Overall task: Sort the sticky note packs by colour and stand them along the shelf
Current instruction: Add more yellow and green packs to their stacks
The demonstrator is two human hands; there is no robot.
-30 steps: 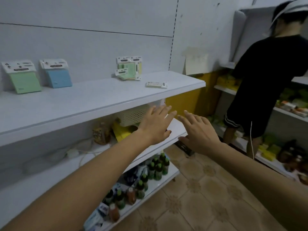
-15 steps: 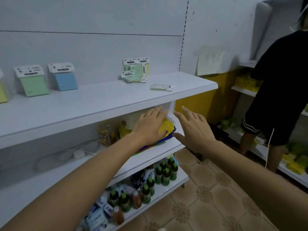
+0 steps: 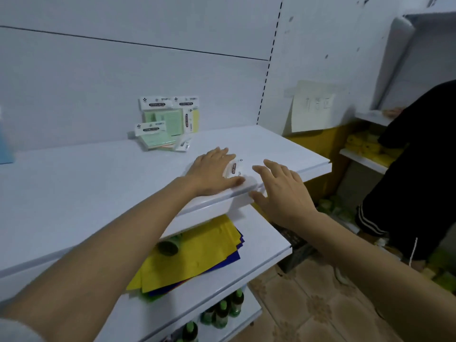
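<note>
A sticky note pack (image 3: 235,169) lies flat near the front edge of the white top shelf (image 3: 98,183); only its white header shows. My left hand (image 3: 212,174) rests on it with straight fingers and covers most of it. My right hand (image 3: 281,191) hovers just right of it with spread fingers, thumb by the shelf's front lip, holding nothing. At the back wall, green packs (image 3: 160,119) and a yellow one (image 3: 195,119) lean in a loose cluster, one green pack (image 3: 158,137) lying flat in front. A blue pack (image 3: 5,146) shows at the left edge.
The lower shelf holds yellow and blue sheets (image 3: 197,253). Green-capped bottles (image 3: 222,314) stand on the bottom shelf. A person in black (image 3: 419,181) stands close on the right at another rack. A paper sheet (image 3: 311,107) hangs on the wall.
Both hands rose from in front of the lower shelf to the top shelf. My left hand came down on the flat pack, and my view moved closer and to the right.
</note>
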